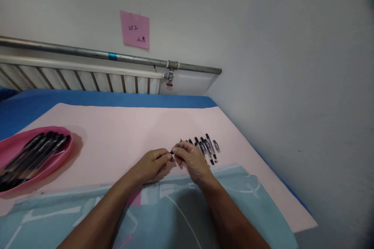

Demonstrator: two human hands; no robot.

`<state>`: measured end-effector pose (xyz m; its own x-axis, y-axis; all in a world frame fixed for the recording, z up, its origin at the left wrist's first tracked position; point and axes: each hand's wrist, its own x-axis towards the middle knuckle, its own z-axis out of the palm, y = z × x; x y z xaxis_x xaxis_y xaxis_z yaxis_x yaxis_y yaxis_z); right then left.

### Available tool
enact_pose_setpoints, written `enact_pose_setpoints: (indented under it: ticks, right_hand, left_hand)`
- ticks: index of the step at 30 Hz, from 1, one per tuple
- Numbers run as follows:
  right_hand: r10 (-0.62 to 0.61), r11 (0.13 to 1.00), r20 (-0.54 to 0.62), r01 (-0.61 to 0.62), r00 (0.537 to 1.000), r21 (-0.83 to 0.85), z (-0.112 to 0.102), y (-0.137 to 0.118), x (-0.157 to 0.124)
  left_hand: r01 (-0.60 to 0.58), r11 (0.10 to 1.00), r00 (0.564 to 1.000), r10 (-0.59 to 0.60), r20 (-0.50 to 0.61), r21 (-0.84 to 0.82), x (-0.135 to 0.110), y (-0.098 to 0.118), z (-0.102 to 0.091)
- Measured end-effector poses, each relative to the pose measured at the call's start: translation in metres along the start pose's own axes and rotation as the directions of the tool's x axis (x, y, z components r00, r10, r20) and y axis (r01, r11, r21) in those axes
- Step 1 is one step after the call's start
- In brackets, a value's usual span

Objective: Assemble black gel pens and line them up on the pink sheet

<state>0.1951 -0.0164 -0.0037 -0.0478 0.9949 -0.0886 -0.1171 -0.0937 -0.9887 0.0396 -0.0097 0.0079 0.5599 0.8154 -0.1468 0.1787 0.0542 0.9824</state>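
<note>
Pink sheeting (pixel 117 128) covers the work surface. Left hand (pixel 152 162) and right hand (pixel 191 160) pinch a small black piece (pixel 171 152) between their fingertips, beside loose pens (pixel 208 148); this looks like close two-handed handling, calling for steady, aligned grips.

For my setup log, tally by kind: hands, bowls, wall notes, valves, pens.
Bare left hand, right hand: 2
Pink oval bowl: 1
Pink square paper note: 1
Red-handled metal valve: 1
Slim black pens: overlapping, uncountable
Total without pens: 5
</note>
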Motion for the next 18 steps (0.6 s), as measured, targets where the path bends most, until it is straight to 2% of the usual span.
enact_pose_setpoints:
  ticks: [3, 9, 14, 18]
  right_hand:
    - [-0.012, 0.998, 0.067, 0.008, 0.998, 0.062, 0.0019, -0.0037, -0.0022]
    - [-0.009, 0.98, 0.127, -0.017, 0.992, 0.198, 0.005, -0.0105, -0.0046]
    - [-0.073, 0.991, 0.043, 0.068, 0.996, 0.119, 0.0061, -0.006, -0.0041]
    - [-0.072, 0.988, 0.053, 0.064, 0.996, 0.142, 0.0058, -0.0043, -0.0031]
  left_hand:
    - [0.058, 0.988, 0.998, -0.053, 0.035, -0.146, -0.0017, 0.0009, 0.001]
    - [0.15, 0.914, 0.987, -0.118, 0.105, -0.377, -0.0059, 0.0028, -0.0005]
    - [0.149, 0.919, 0.988, -0.125, 0.09, -0.365, -0.0054, 0.0012, -0.0003]
    - [0.146, 0.913, 0.989, -0.127, 0.075, -0.381, -0.0049, -0.0003, 0.0005]
